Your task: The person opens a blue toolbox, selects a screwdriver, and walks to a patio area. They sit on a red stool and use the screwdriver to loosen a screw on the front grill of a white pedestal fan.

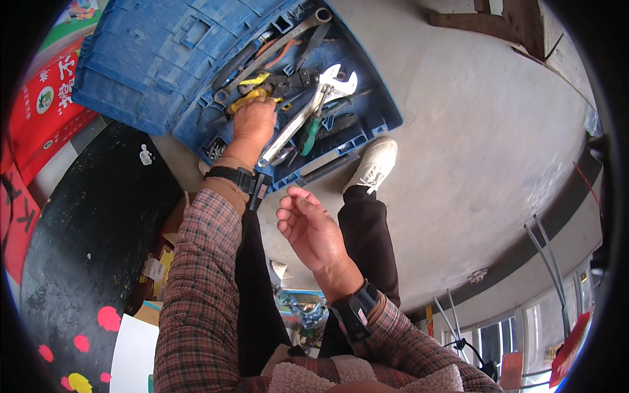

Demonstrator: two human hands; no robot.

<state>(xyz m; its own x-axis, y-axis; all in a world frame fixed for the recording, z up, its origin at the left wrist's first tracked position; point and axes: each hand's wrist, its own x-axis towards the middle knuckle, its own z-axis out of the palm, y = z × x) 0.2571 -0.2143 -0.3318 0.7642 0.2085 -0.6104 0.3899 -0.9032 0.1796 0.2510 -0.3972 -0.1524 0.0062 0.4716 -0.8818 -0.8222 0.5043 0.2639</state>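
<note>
My left hand [254, 124] reaches into a blue plastic toolbox [377, 88], its fingers closed over a yellow-handled tool [246, 100] whose working end I cannot make out. Right of that hand a large silver adjustable wrench [295, 124] lies slanted across the other tools. Against the wrench rests a screwdriver with a green handle [310, 136]. A long combination wrench [278, 49] runs along the lid side of the box. My right hand [311, 229] hangs palm up in front of the box, fingers loosely curled, with nothing in it.
The toolbox's lid [141, 59] is folded back to the left. A black board with pink spots [85, 216] and red packages [49, 105] are further left. My white shoe [373, 164] stands by the box's near right corner. A wooden frame [488, 25] is at the far right.
</note>
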